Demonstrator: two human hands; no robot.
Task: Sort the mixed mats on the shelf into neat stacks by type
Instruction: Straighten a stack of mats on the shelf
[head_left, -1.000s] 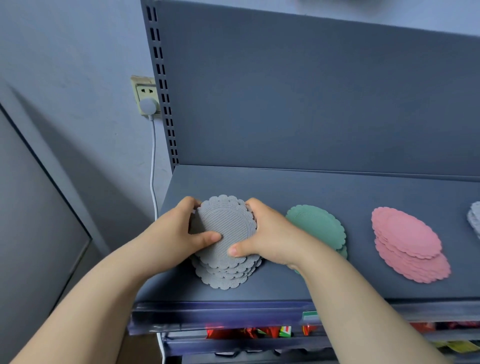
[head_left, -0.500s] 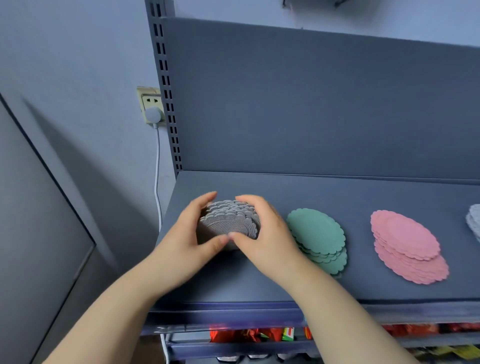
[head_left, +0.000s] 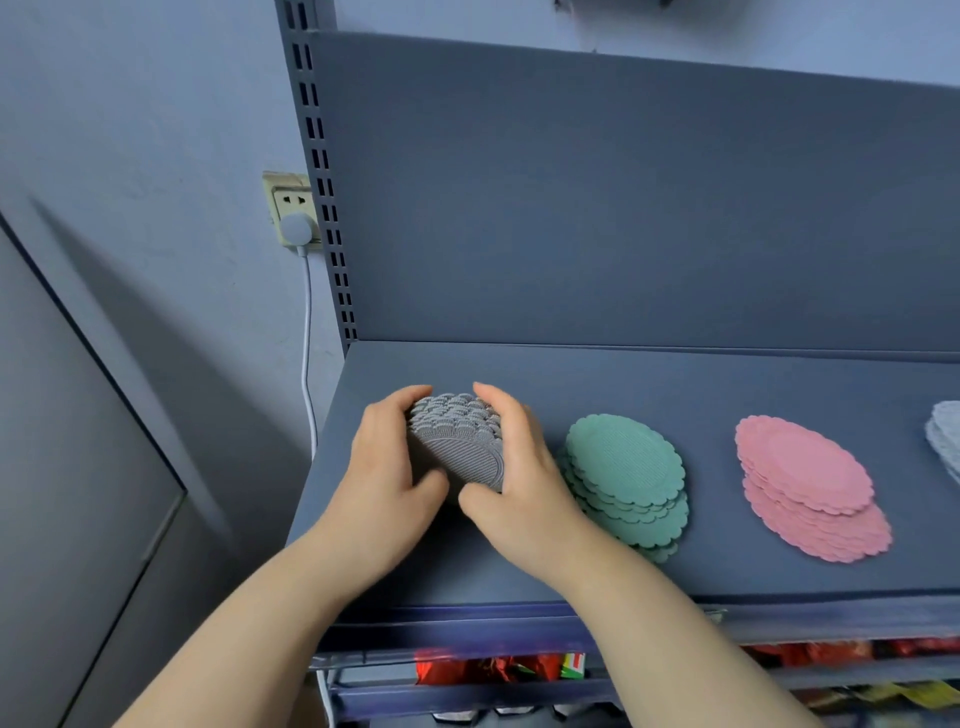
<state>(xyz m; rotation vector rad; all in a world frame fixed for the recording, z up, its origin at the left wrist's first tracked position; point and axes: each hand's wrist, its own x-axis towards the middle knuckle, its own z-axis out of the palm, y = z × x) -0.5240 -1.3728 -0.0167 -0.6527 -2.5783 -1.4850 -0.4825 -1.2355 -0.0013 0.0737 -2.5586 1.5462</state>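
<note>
With our left hand (head_left: 387, 467) and right hand (head_left: 511, 470) clamped around the tilted grey mat stack (head_left: 457, 441) near the shelf's (head_left: 727, 384) left edge, we should tap its scalloped edges flush, then lay it flat.

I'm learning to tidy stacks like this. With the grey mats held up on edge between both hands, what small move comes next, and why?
Probably tap the grey mats on the shelf to level their edges, then lay them flat. The left hand and right hand squeeze them tilted, scalloped rims still staggered, while the green stack lies fanned alongside.
</note>
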